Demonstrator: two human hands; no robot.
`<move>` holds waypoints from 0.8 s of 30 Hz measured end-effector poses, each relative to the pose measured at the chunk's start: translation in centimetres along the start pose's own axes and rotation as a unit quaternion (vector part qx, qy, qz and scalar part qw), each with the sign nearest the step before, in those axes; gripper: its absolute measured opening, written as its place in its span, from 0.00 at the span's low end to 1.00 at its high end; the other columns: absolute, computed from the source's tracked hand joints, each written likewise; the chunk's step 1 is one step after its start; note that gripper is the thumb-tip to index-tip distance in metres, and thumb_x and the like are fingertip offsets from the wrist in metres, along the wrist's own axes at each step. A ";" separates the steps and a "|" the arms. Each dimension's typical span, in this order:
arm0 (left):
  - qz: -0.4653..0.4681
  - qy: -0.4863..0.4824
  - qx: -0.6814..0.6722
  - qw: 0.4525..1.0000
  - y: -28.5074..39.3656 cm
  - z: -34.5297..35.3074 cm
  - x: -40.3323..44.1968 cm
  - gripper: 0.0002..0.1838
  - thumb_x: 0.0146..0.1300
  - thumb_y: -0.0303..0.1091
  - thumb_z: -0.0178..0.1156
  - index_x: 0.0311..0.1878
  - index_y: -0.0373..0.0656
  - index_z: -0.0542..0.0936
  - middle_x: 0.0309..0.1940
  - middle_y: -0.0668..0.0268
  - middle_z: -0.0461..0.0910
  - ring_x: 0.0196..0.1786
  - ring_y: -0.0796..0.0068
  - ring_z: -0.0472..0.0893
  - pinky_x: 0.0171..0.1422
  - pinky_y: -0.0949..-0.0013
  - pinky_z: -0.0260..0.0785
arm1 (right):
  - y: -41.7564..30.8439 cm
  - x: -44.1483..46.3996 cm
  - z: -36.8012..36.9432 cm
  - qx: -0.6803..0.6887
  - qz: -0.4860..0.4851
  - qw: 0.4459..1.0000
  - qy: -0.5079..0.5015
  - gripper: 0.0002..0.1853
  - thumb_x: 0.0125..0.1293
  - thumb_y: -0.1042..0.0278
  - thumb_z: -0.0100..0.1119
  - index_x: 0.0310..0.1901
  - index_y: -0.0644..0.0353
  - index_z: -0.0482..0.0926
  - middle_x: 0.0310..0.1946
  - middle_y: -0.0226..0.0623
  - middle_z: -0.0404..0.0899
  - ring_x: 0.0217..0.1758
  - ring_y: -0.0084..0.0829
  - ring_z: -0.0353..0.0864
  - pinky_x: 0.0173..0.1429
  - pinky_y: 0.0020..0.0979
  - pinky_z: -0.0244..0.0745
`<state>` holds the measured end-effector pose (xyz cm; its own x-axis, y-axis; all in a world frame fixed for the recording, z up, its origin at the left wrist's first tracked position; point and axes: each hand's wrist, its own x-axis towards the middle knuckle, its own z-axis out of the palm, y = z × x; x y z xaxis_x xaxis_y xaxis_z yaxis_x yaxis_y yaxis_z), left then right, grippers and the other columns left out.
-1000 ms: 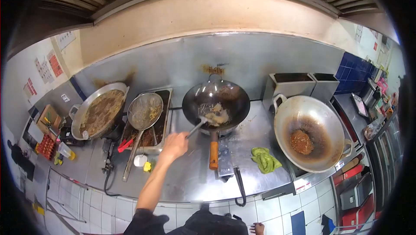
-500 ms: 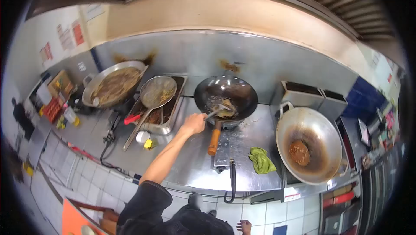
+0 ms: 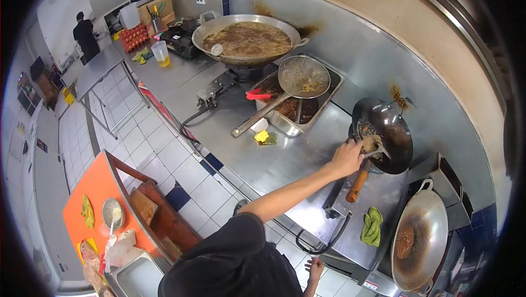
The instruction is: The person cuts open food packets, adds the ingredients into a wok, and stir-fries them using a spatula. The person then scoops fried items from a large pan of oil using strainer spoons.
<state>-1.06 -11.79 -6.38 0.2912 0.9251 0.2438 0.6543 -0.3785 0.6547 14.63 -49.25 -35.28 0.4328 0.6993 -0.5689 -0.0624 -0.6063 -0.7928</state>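
Observation:
My left hand [image 3: 348, 160] is closed around the handle of a metal spatula [image 3: 379, 150], whose head is in the dark wok [image 3: 399, 133]. Pale food [image 3: 370, 142] lies in the wok beside the spatula. Toward me from the wok, its wooden handle [image 3: 357, 186] points over the steel counter, and my left hand is just above it. My right hand [image 3: 314, 268] hangs low past the counter's front edge, with its fingers apart and nothing seen in it. A green cloth [image 3: 372, 227] rests on the counter between my right hand and a wide metal pan [image 3: 436, 226].
Farther left are a strainer [image 3: 304, 77] over a steel tray [image 3: 334, 90], red-handled tongs [image 3: 258, 95] and a large pan of brown liquid [image 3: 247, 41]. An orange table [image 3: 82, 190] holds a bowl [image 3: 113, 212]. A person [image 3: 86, 37] in dark clothes stands far back.
The view has swung left, bringing the orange table and the far room into sight. My left hand keeps its hold on the spatula, whose head has shifted within the wok.

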 end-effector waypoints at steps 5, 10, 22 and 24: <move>0.018 0.161 -0.192 0.968 -10.4 -5.6 -7.0 0.09 0.64 0.32 0.55 0.45 0.42 0.79 0.40 0.58 0.81 0.40 0.54 0.82 0.46 0.56 0.74 | -2.0 0.1 6.8 -0.066 -0.008 0.997 -0.028 0.08 0.68 0.70 0.50 0.39 0.65 0.77 0.27 0.42 0.82 0.21 0.30 0.82 0.21 0.26 0.72; -0.161 0.091 0.006 0.983 -30.1 -4.3 -11.5 0.06 0.59 0.31 0.55 0.36 0.42 0.80 0.34 0.55 0.82 0.38 0.51 0.82 0.43 0.53 0.74 | -8.3 -0.2 17.1 -0.148 -0.080 0.977 -0.133 0.14 0.70 0.64 0.52 0.40 0.69 0.79 0.27 0.43 0.83 0.21 0.28 0.81 0.22 0.25 0.73; -0.251 0.108 -0.021 0.962 -38.0 -7.8 -15.8 0.15 0.51 0.31 0.61 0.44 0.40 0.80 0.37 0.51 0.82 0.40 0.43 0.80 0.47 0.48 0.72 | -26.9 20.5 45.2 -0.126 -0.204 0.966 0.097 0.15 0.63 0.58 0.62 0.34 0.65 0.80 0.18 0.33 0.77 0.18 0.24 0.76 0.22 0.27 0.70; -0.238 0.104 0.018 0.966 -37.9 -9.3 -15.9 0.15 0.51 0.30 0.61 0.44 0.40 0.79 0.37 0.51 0.82 0.40 0.43 0.80 0.48 0.48 0.72 | -26.3 22.0 45.9 -0.134 -0.205 0.963 0.109 0.13 0.62 0.60 0.62 0.33 0.64 0.80 0.20 0.35 0.78 0.19 0.25 0.77 0.22 0.28 0.70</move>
<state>-36.96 -11.91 -28.41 -0.1920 0.9794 0.0623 0.7046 0.0933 0.7034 -15.49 -0.48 -37.00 0.5515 0.8228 -0.1371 0.3762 -0.3920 -0.8395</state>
